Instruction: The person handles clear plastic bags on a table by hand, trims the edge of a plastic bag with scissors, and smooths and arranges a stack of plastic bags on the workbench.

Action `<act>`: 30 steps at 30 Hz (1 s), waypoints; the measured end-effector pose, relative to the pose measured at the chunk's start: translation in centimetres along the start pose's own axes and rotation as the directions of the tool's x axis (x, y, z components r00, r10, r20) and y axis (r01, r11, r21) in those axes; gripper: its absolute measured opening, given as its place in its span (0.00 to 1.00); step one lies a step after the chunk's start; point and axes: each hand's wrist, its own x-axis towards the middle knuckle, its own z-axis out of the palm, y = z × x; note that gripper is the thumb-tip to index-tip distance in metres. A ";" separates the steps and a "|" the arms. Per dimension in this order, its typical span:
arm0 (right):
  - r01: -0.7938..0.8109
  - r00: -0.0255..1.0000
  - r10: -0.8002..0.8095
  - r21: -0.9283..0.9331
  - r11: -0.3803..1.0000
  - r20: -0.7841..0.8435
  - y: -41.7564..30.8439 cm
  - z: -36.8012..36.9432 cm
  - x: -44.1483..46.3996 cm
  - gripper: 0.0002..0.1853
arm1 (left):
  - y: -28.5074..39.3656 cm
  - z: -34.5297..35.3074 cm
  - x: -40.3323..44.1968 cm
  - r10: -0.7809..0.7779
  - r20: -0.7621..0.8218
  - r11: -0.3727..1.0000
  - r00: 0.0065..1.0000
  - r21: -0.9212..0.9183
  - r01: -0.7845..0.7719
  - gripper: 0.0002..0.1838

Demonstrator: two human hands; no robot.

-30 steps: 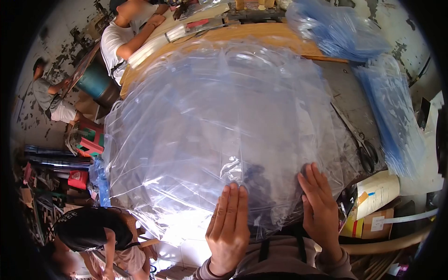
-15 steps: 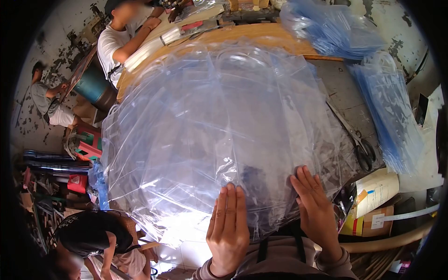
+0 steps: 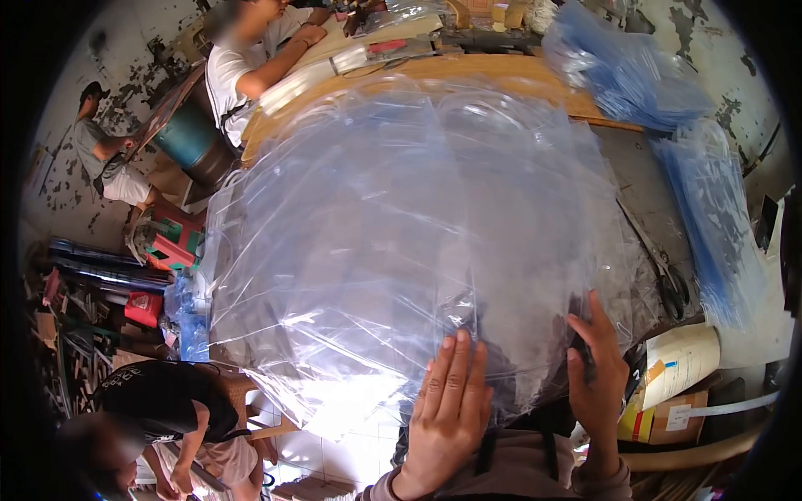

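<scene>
A broad pile of clear plastic bags [image 3: 368, 225] with looped handles covers most of the table in front of me. My left hand [image 3: 451, 397] lies flat on the near edge of the pile, its fingers stretched forward and holding nothing. Near the pile's right front edge is my right hand [image 3: 600, 367], fingers apart, fingertips at the plastic. Black-handled scissors [image 3: 664, 271] rest on the table to the right of the pile. Beyond them lies a stack of bluish plastic bags [image 3: 710, 217], and another bluish stack [image 3: 626, 71] is at the back right.
A person in white [image 3: 242, 75] leans on the wooden table [image 3: 468, 67] at the back left. Another person [image 3: 109, 150] is farther left; a person in black [image 3: 167, 405] sits at lower left. A cardboard box [image 3: 668, 417] and a paper roll [image 3: 681, 359] stand at right.
The view has shifted, so the pile and surroundings appear farther right. My left hand has moved right along the near edge; my right hand's fingers are spread wider.
</scene>
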 end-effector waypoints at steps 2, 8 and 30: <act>0.001 1.000 -0.001 -0.014 1.000 0.011 -0.3 -0.1 0.1 0.21 | -0.2 0.0 -0.1 0.007 0.002 1.000 1.000 0.017 -0.007 0.23; -0.024 0.999 0.022 -0.063 0.998 -0.038 -0.3 0.3 0.2 0.21 | -0.6 0.3 -0.4 0.037 -0.010 0.999 0.999 -0.028 -0.037 0.24; -0.112 0.992 0.104 -0.116 0.987 -0.075 -0.3 0.6 0.1 0.22 | -1.3 0.4 -0.7 0.076 0.004 0.990 0.997 -0.117 -0.075 0.26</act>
